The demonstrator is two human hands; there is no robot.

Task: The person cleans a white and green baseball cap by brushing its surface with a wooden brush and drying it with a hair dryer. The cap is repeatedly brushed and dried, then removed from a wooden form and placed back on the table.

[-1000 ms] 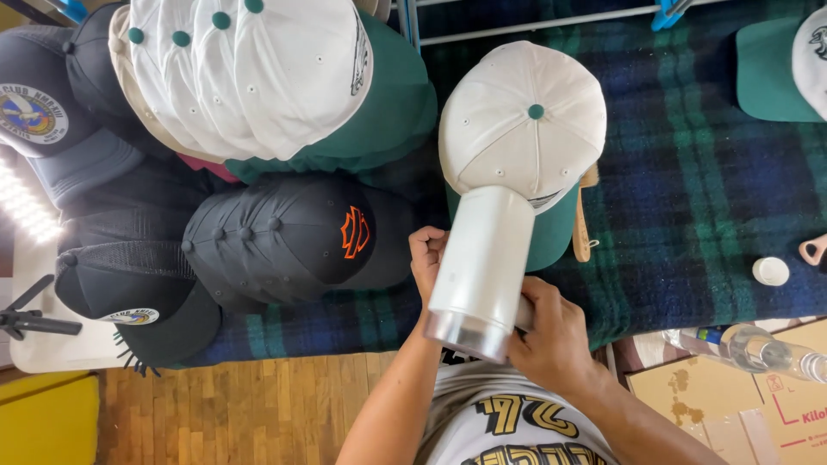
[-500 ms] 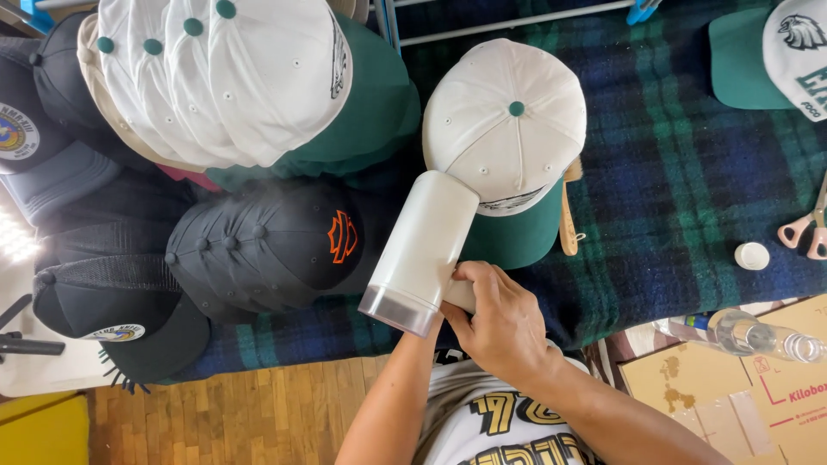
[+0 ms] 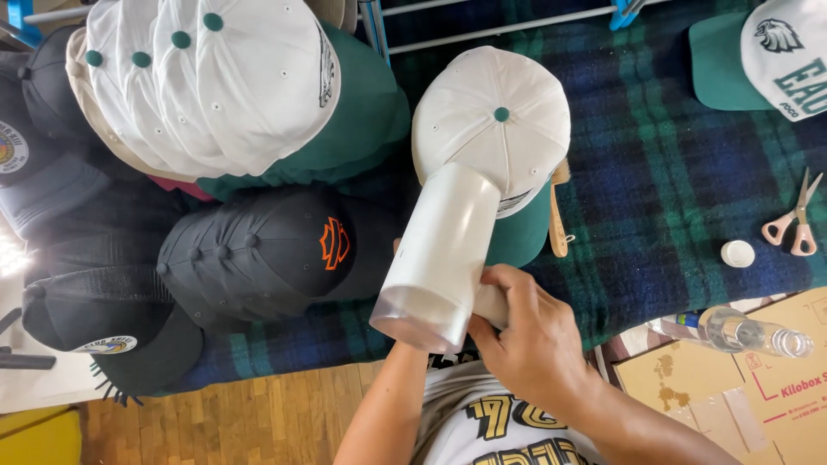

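The right hand (image 3: 534, 344) has its fingers (image 3: 508, 280) clamped on the handle of a white cylindrical hair dryer (image 3: 439, 250), whose barrel points at the white cap with a green button and green brim (image 3: 491, 120) lying on the plaid blanket (image 3: 672, 189). The left hand is hidden behind the dryer; only its forearm (image 3: 388, 413) shows, so its fingers cannot be judged.

Left of the cap lies a stack of white caps with green brims (image 3: 224, 86), and below it a stack of black caps (image 3: 258, 254), the top one bearing an orange emblem. A round patch sits on a dark cap (image 3: 13, 151) at the far left edge. A white-and-green cap (image 3: 775, 52) sits in the upper right corner. Pink-handled scissors (image 3: 797, 220) and a small white bottle cap (image 3: 737, 253) lie on the blanket's right side. A clear plastic bottle (image 3: 741, 331) rests on brown cardboard boxes (image 3: 741, 387). A wooden floor (image 3: 215, 418) shows below.
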